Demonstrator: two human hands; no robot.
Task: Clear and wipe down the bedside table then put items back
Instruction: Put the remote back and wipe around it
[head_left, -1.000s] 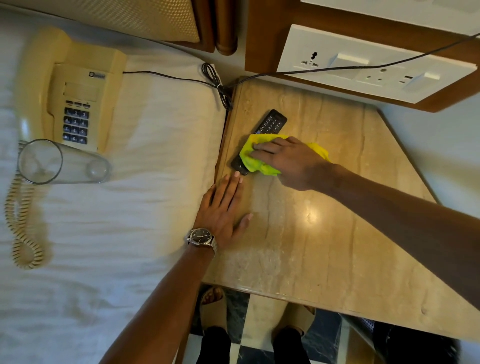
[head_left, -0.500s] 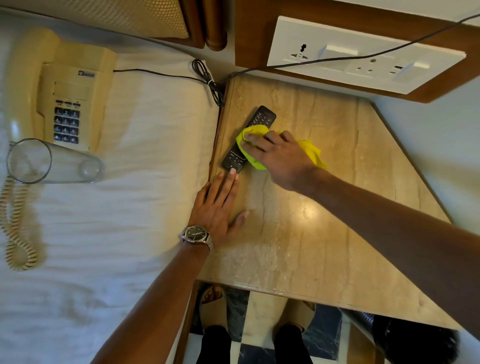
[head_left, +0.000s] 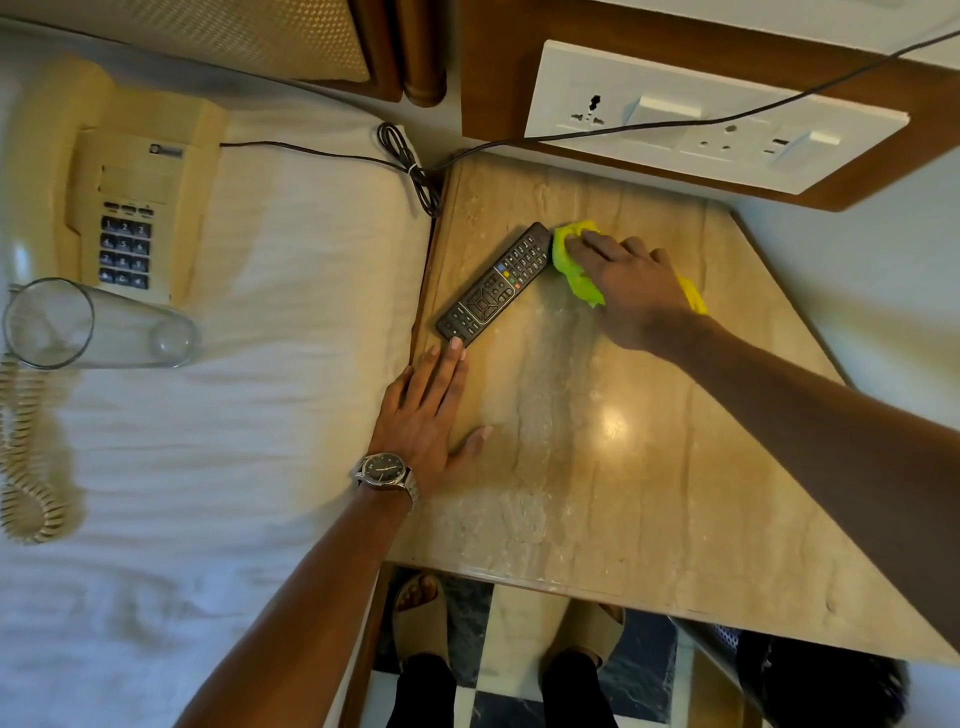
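The bedside table (head_left: 649, 467) has a glossy beige marble top with damp streaks. A black remote (head_left: 496, 283) lies diagonally near its left edge. My right hand (head_left: 631, 288) presses a yellow-green cloth (head_left: 574, 265) flat on the marble just right of the remote's far end. My left hand (head_left: 428, 415) rests palm down on the table's left edge, fingers spread, fingertips touching the remote's near end. On the bed to the left lie a cream telephone (head_left: 119, 192) and a clear glass (head_left: 98, 327) on its side.
A black cable (head_left: 410, 166) runs from the phone across the bed corner and up past the white wall socket panel (head_left: 711, 119). The coiled handset cord (head_left: 31, 457) trails on the white sheet. My sandalled feet (head_left: 421, 618) stand below the table's front edge.
My right hand slid the cloth off the remote, away and to the right, so the whole remote now shows. My left hand stayed put on the table edge.
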